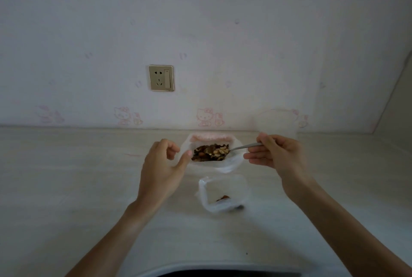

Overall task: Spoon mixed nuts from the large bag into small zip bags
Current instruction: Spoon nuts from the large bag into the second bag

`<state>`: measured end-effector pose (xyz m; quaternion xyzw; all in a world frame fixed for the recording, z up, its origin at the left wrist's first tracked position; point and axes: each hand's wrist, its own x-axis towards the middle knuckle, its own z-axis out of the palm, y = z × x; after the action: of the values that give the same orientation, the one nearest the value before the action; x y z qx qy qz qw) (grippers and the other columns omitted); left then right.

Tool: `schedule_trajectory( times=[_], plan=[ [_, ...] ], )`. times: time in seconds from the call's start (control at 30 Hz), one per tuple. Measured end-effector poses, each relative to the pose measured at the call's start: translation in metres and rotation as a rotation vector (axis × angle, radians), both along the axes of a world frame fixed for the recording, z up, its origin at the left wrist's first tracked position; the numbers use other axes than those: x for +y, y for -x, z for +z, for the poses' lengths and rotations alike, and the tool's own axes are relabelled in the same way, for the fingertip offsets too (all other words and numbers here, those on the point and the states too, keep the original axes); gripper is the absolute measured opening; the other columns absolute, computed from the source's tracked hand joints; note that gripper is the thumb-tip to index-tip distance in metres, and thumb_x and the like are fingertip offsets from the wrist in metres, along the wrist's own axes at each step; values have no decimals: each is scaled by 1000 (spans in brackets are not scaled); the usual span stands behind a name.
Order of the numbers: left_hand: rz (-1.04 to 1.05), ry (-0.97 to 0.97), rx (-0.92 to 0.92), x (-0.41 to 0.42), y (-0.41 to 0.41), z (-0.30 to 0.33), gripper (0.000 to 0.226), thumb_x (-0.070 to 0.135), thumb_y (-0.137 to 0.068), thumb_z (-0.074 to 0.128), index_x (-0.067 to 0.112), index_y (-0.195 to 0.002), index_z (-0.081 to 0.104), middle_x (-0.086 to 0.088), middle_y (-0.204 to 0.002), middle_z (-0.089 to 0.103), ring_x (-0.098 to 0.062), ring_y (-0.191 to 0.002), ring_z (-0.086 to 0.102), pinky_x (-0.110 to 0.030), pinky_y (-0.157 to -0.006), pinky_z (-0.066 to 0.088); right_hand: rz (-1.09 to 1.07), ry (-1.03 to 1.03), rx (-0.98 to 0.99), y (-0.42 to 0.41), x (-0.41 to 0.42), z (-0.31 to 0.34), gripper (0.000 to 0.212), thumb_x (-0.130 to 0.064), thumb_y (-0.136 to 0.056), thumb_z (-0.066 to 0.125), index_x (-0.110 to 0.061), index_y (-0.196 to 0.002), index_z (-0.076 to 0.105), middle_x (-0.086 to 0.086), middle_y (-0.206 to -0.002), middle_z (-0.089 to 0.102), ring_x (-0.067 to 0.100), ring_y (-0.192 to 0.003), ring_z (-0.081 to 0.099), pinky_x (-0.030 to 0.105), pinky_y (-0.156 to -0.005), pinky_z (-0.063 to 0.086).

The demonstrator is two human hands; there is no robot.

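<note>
Spoon (242,147) lies sideways, bowl in the nuts (210,152), pinched by the right hand (276,154). Left hand (163,161) pinches the large bag (231,163) rim. Small bag (223,194) sits open just nearer the tabletop (66,176) front edge, closer to the right hand.

A pale table (66,187) carries the large bag (225,165) and a small zip bag (223,196)

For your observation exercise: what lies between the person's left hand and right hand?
In the head view, the large bag of mixed nuts lies between the left hand and right hand, with the spoon reaching in from the right.
</note>
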<state>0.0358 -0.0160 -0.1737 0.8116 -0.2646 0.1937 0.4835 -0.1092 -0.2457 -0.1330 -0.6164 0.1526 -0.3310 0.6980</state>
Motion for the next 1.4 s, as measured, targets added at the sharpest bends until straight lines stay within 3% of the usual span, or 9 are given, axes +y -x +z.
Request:
schedule_trajectory(
  times=[0.13,0.37,0.57,0.77,0.87,1.0,1.13,1.27,1.4],
  plan=[
    [-147,-121,134,3,26,-9,25,55,-90,67,33,-77,65,19,-75,68,0,-71,64,-11,-57,42,8,4,18,25,0,-3,26,-20,-101,63,4,-94,71,24,-80,75,40,-71,76,34,-58,62],
    [-199,-272,254,-3,43,-18,22,52,-92,69,32,-85,74,14,-74,72,5,-71,65,-19,-64,50,20,151,91,50,12,-17,25,-22,-101,63,-1,-91,74,20,-77,76,36,-68,76,34,-58,63],
    [-196,-277,304,-9,40,-5,21,39,-94,71,29,-76,74,16,-63,70,0,-59,66,-21,-60,46,63,522,6,53,28,-14,13,-22,-99,63,-23,-94,75,0,-76,77,20,-67,76,32,-62,63],
    [-204,-335,323,-10,32,2,24,38,-92,73,28,-70,74,17,-56,65,1,-52,62,-22,-57,44,128,976,-108,59,28,-1,20,-36,-101,60,-26,-100,77,-19,-82,74,3,-74,73,15,-66,55],
    [-189,-354,317,-8,29,2,26,42,-92,72,27,-70,73,22,-54,62,5,-53,58,-17,-54,39,110,862,-111,54,25,0,16,-32,-99,61,-26,-96,75,-15,-80,75,9,-70,74,21,-64,59],
    [-190,-325,312,-3,26,1,29,52,-90,71,28,-75,74,25,-56,61,6,-55,57,-9,-48,35,11,377,-79,44,15,-1,15,-17,-99,66,-12,-90,77,12,-75,76,31,-63,75,34,-57,62],
    [-166,-240,326,2,22,3,34,54,-91,70,25,-74,75,22,-56,60,5,-54,55,-15,-53,36,26,-22,9,35,5,-2,24,-22,-99,66,0,-95,75,21,-83,76,35,-69,75,34,-60,62],
    [-40,-66,300,3,7,7,35,51,-90,70,21,-71,69,18,-55,60,1,-52,54,-25,-56,38,55,-177,35,17,-2,-6,27,-24,-99,67,1,-102,74,21,-90,76,32,-76,76,32,-63,62],
    [105,0,275,-3,-19,6,35,59,-86,70,25,-78,66,10,-73,68,-12,-74,65,-30,-64,45,58,-193,50,-8,-3,-10,26,-25,-98,68,0,-101,75,21,-92,77,33,-78,77,32,-65,62]
  ],
)
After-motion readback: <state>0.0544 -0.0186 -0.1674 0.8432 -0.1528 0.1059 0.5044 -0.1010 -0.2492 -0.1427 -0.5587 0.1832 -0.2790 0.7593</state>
